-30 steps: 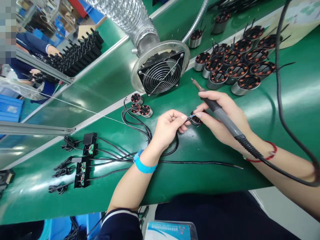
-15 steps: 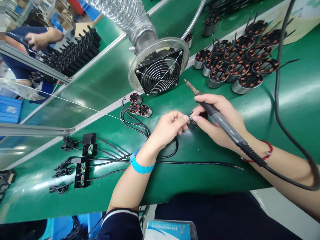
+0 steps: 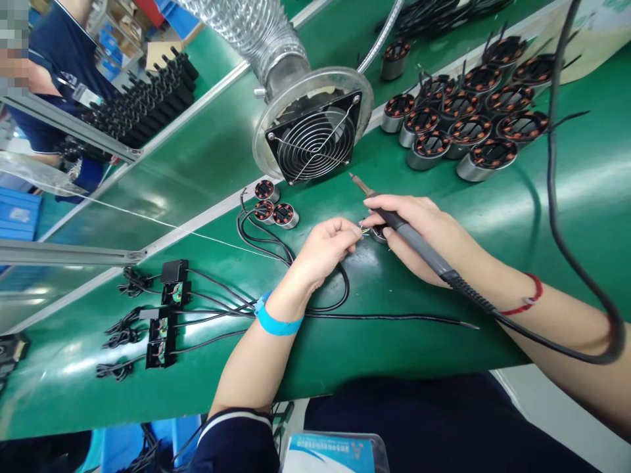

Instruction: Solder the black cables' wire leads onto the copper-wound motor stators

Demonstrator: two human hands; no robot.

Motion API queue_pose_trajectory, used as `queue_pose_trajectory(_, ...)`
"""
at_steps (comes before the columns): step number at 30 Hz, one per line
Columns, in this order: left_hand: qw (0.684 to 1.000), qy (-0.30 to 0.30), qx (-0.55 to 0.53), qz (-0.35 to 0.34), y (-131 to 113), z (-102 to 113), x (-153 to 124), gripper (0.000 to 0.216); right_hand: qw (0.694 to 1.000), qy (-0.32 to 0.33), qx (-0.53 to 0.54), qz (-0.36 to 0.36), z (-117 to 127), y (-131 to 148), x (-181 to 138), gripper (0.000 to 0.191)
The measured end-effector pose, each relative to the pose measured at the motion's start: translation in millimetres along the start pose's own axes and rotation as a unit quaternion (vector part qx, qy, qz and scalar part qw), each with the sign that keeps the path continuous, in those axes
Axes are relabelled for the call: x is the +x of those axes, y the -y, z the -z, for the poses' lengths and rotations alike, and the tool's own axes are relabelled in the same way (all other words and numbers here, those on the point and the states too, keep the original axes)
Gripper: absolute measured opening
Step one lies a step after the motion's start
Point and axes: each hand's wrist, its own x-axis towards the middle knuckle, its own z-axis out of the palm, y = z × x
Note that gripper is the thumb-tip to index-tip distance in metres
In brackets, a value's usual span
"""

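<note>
My left hand (image 3: 328,248) pinches the stripped end of a black cable (image 3: 340,289) beside a small round coil part (image 3: 378,232) on the green bench. My right hand (image 3: 424,230) is closed around a soldering iron (image 3: 394,220), whose tip points up and left toward the fan; the fingertips of that hand also touch the coil part. The two hands meet at the part, which is mostly hidden by the fingers. A blue band circles my left wrist and a red cord my right wrist.
A fume extraction fan (image 3: 313,141) on a flexible duct stands just behind the hands. Several copper-wound coils (image 3: 463,128) sit at the back right. Three small coils (image 3: 273,207) and black wired modules (image 3: 165,322) lie to the left. Another person (image 3: 44,72) works at the far left.
The soldering iron has tilted lower and its tip has moved left, closer to the fan. Both hands have drifted slightly left, still pinched together at the coil part.
</note>
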Motion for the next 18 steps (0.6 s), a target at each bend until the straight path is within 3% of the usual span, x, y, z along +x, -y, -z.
queue_pose_trajectory(8, 1.000, 0.004, 0.004, -0.003, 2.9, 2.2, 0.8, 0.024, 0.995, -0.009, 0.085, -0.057, -5.3, -7.3, 1.2, 0.042)
queue_pose_trajectory(13, 1.000, 0.001, 0.007, -0.021, 5.8, 2.1, 1.9, 0.024, 0.996, -0.014, 0.059, -0.065, -6.9, -7.0, 4.0, 0.042)
queue_pose_trajectory(18, 0.999, -0.018, 0.020, -0.022, 8.2, 0.1, 2.9, 0.022, 0.995, -0.064, 0.002, -0.081, 16.2, 14.4, -5.2, 0.036)
